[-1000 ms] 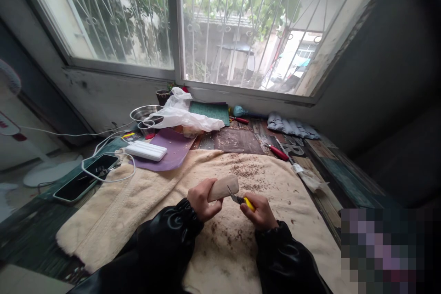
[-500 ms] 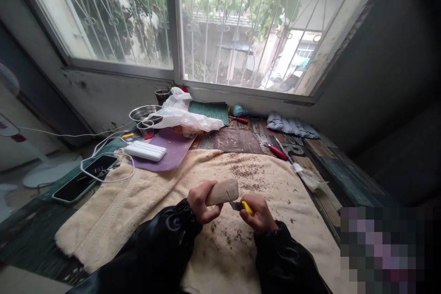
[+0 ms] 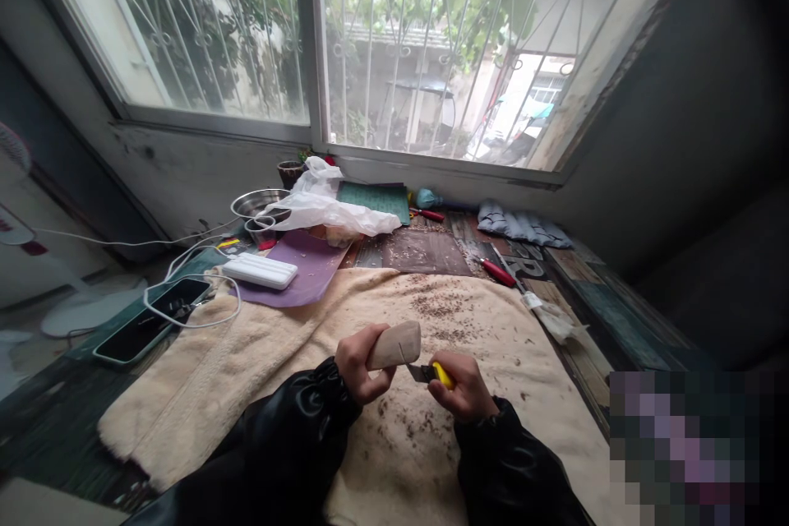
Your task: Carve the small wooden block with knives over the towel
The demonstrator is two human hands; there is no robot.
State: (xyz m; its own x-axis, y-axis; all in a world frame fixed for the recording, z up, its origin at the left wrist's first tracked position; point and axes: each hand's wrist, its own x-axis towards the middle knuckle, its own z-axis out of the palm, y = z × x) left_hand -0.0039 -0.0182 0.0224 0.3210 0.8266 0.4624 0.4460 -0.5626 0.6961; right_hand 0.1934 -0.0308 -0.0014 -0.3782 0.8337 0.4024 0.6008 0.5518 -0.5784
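My left hand (image 3: 363, 362) is closed round one end of a pale wooden block (image 3: 396, 344) with rounded corners. A thin dark line runs across the block's face near its free end. In my right hand (image 3: 463, 385) is a utility knife (image 3: 441, 376) with a yellow handle, its blade pointing left toward the block's lower edge. Whether the blade touches the wood I cannot tell. Both hands are above a cream towel (image 3: 296, 353), which is strewn with small brown shavings (image 3: 440, 308).
Left lie a phone (image 3: 154, 320), a white power bank (image 3: 260, 270) with a cable and a purple sheet (image 3: 311, 259). Behind are a metal bowl (image 3: 246, 201), a plastic bag (image 3: 345, 209) and a green mat (image 3: 376, 200). A red-handled tool (image 3: 498, 272) lies at right.
The knife blade has shifted slightly down, off the block's face toward its lower edge. The block has tilted a little in my left hand.
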